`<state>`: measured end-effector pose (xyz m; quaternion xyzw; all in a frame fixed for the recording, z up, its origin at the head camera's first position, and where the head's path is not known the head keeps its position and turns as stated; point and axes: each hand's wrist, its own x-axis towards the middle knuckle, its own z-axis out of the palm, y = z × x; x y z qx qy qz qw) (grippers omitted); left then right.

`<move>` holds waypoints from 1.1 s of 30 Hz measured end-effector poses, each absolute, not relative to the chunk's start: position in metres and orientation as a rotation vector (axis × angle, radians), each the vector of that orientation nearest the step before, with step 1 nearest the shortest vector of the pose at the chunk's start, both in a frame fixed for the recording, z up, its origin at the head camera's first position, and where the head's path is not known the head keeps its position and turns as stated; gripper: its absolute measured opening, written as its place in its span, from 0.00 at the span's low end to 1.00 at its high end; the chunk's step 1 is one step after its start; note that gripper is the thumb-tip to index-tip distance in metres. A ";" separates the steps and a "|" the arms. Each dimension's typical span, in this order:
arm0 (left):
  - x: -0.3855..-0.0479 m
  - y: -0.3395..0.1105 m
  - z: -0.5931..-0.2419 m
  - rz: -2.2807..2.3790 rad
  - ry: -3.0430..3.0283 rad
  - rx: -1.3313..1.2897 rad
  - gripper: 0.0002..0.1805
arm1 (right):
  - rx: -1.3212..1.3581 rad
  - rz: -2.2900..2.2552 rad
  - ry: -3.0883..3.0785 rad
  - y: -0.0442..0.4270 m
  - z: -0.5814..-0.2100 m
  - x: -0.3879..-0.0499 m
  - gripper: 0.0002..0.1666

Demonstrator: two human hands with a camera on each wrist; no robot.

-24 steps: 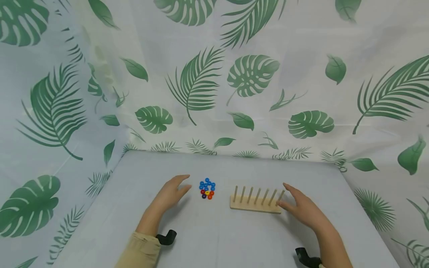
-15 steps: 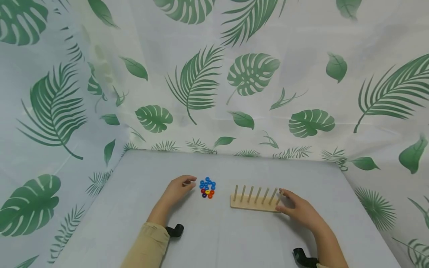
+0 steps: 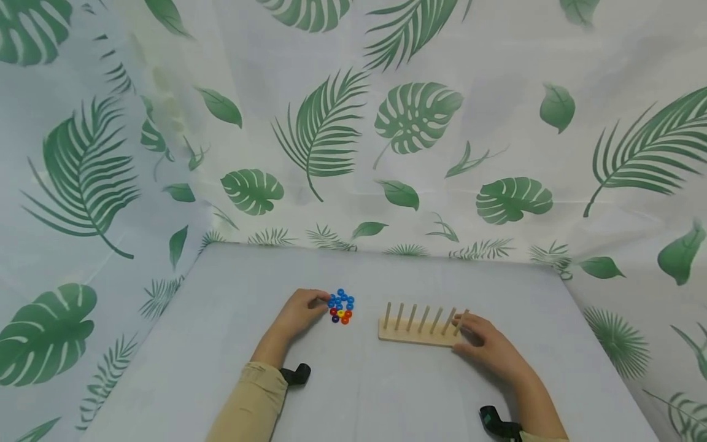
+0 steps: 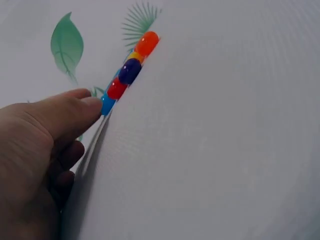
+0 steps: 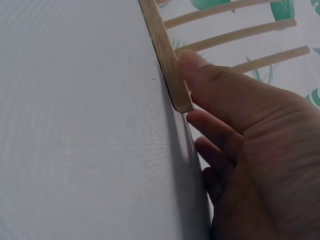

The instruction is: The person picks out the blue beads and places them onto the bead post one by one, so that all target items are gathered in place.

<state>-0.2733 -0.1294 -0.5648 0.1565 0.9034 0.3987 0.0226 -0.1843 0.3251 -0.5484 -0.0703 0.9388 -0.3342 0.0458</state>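
From my remote station, I record a bead cluster (image 3: 339, 301) lying on the grey-white desk (image 3: 353, 387), left of a wooden peg stand (image 3: 411, 337) and apart from it. The blue beads lie on the far side; a red bead (image 3: 333, 312), a yellow bead (image 3: 340, 313), a dark blue bead (image 3: 334, 319) and two orange ones lie on the near side.

I find the left hand (image 3: 299, 311) at the cluster's left edge, thumb and index finger nearly together at a blue bead (image 4: 107, 104), the remaining fingers loosely curled. I cannot tell whether that bead is pinched.

I find the right hand (image 3: 493, 347) partly closed about the stand's right end, holding it, thumb at the near side and fingers behind. The stand carries seven pegs in one row. Leaf-printed sheeting (image 3: 420, 116) hangs behind the desk.
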 end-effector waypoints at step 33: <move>-0.280 -0.121 -0.563 1.007 2.919 0.573 0.10 | -0.313 -1.026 2.951 0.327 -0.559 -0.185 0.35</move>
